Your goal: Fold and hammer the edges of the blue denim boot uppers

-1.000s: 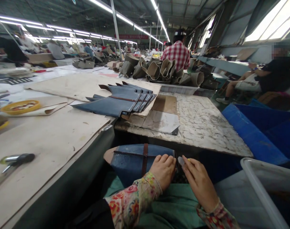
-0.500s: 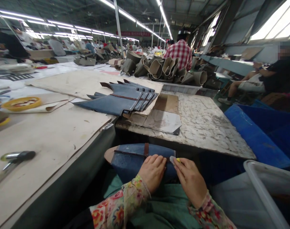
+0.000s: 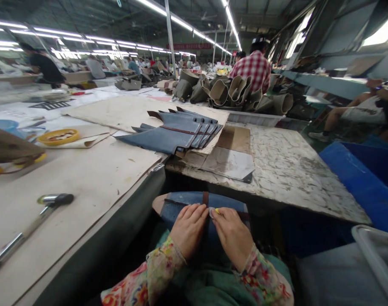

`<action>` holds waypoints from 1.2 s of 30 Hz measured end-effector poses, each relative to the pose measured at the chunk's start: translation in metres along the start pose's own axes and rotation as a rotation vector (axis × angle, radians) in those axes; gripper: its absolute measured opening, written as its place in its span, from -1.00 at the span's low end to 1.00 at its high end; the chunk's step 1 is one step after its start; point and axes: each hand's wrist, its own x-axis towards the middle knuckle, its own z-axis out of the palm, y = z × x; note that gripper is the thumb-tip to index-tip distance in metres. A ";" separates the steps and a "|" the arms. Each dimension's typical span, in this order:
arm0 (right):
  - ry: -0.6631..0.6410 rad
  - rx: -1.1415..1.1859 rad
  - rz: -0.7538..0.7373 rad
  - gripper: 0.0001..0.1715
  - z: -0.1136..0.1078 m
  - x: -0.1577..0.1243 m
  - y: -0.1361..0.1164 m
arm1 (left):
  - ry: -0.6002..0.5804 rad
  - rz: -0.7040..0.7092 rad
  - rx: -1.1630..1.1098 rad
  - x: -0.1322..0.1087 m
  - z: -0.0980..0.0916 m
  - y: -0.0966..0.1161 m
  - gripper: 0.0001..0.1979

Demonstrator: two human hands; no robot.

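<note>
A blue leather piece [image 3: 189, 197] with dark brown straps and a pale, pointed left end rests over my lap. It looks curved, like a boot upper, but its underside is hidden. My left hand [image 3: 189, 229] lies on it, left of the crossing strap [image 3: 205, 198], fingers stretched out close together along the lengthwise strap. Beside those fingertips, my right hand [image 3: 232, 236] pinches a small tool [image 3: 211, 212] with a whitish end and a bit of yellow. The tool meets the leather near where the straps cross. Most of the tool is covered by my fingers.
Matching blue leather pieces [image 3: 177, 131] lie stacked on the table ahead. A hammer [image 3: 37, 221] and a yellow dish [image 3: 58, 137] are on the left tabletop [image 3: 94, 187]. Blue [image 3: 349, 178] and grey bins [image 3: 337, 267] stand at right. People sit farther back.
Both hands have moved left along the blue leather piece, the right one with its small tool from near the right end to the crossing strap. The whole view has shifted slightly.
</note>
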 end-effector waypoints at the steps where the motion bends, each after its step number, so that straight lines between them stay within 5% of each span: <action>1: -0.007 0.013 -0.008 -0.69 0.001 0.002 -0.001 | 0.015 0.007 0.017 -0.003 -0.001 -0.002 -0.64; 22: -0.379 0.459 0.056 -0.70 -0.027 0.022 0.029 | 0.099 -0.046 0.048 -0.030 -0.003 0.004 -0.63; 31: -0.428 0.379 -0.019 -0.71 -0.028 0.032 0.022 | -0.047 -0.232 -0.055 0.002 -0.012 0.004 -0.84; 36: -0.441 0.372 -0.040 -0.70 -0.031 0.034 0.021 | -0.060 -0.168 -0.123 0.007 -0.010 0.004 -0.84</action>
